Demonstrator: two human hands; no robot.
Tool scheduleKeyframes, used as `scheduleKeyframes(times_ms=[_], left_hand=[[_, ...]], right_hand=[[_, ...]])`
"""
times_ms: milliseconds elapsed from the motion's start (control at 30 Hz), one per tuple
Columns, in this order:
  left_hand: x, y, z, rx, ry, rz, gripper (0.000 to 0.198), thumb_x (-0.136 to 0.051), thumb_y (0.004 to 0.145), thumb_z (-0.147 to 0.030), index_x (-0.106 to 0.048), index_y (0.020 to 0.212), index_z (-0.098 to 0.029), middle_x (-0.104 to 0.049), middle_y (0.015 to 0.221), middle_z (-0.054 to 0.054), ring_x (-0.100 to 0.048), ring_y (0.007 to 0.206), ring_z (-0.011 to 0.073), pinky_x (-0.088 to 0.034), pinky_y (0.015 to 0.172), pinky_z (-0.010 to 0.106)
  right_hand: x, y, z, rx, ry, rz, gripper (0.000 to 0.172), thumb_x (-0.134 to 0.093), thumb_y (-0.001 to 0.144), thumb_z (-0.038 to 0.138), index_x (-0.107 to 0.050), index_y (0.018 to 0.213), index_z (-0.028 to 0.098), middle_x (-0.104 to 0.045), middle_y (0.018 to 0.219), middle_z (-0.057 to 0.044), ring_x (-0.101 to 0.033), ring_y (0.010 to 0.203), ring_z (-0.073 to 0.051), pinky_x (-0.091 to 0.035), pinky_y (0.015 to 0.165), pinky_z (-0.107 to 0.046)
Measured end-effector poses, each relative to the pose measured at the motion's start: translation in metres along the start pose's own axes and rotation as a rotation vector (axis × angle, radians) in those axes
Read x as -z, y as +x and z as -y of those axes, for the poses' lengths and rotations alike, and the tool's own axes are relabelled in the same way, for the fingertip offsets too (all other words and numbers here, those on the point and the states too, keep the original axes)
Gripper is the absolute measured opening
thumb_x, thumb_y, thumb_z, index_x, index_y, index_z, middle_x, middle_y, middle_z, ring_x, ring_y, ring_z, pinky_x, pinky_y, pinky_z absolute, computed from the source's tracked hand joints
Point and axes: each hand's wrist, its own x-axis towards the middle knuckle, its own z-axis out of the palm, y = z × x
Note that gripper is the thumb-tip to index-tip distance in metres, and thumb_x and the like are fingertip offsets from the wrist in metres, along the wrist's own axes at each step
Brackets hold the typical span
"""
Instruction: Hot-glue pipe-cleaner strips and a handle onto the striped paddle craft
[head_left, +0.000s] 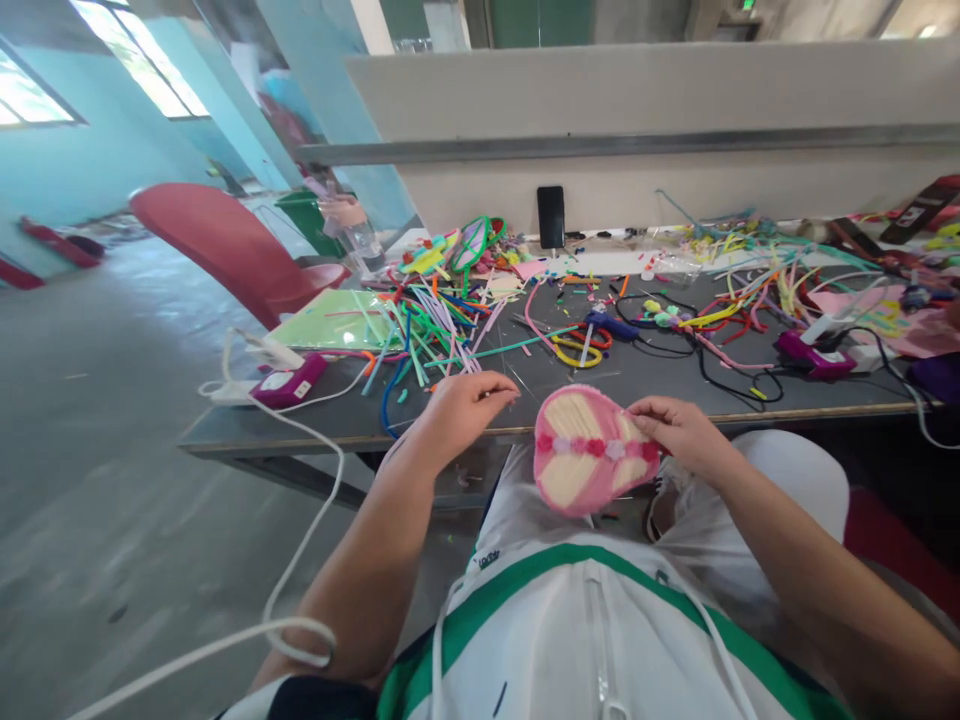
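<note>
My right hand (684, 432) pinches the narrow end of a pear-shaped craft piece (589, 470) above my lap. The piece has a fuzzy pink rim, cream strands and a row of pink, red and pale pompoms across its middle. To its left, over the table's front edge, my left hand (474, 408) has thumb and forefinger pressed together; whatever is in them is too small to make out. Beyond the hands lie yellow-handled scissors (581, 350) and a blue glue gun (613, 325).
Loose pipe cleaners (442, 325) cover the left of the grey table (495, 400). A phone (551, 216) leans against the back panel. Purple power strips (291, 382) sit at both sides, with a white cable (330, 500) hanging near my left arm. A red chair (217, 250) stands beyond.
</note>
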Motion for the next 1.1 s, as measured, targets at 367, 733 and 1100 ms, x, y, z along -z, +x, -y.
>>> scheduleKeyframes(times_ms=[367,733,1100], left_hand=[[0.008,-0.02,0.03,0.147,-0.196,-0.201,0.02,-0.062,0.079,-0.035,-0.073,0.08,-0.019,-0.073,0.079,0.001,-0.066,0.08,0.018,-0.047,0.078,0.025],[0.015,-0.03,0.042,0.199,-0.296,-0.339,0.024,-0.062,0.08,-0.038,-0.072,0.085,-0.016,-0.074,0.082,0.004,-0.066,0.082,0.0192,-0.048,0.081,0.028],[0.007,-0.045,0.051,0.235,-0.15,-0.306,0.022,-0.057,0.082,-0.034,-0.071,0.085,-0.018,-0.073,0.081,0.003,-0.066,0.078,0.0183,-0.048,0.071,0.025]], right_hand=[[0.007,0.055,0.009,-0.103,0.559,-0.274,0.031,-0.077,0.06,0.031,-0.064,0.084,0.015,-0.059,0.059,0.004,-0.048,0.05,-0.008,-0.043,0.051,-0.022],[-0.098,0.109,0.055,-0.124,0.566,-0.157,0.023,-0.057,0.075,0.013,-0.049,0.096,0.02,-0.057,0.063,0.004,-0.057,0.051,-0.011,-0.054,0.056,-0.027],[-0.063,0.063,0.064,0.181,-0.142,-0.12,0.019,-0.055,0.082,0.016,-0.067,0.096,0.02,-0.068,0.105,-0.009,-0.058,0.109,-0.024,-0.039,0.101,-0.042]])
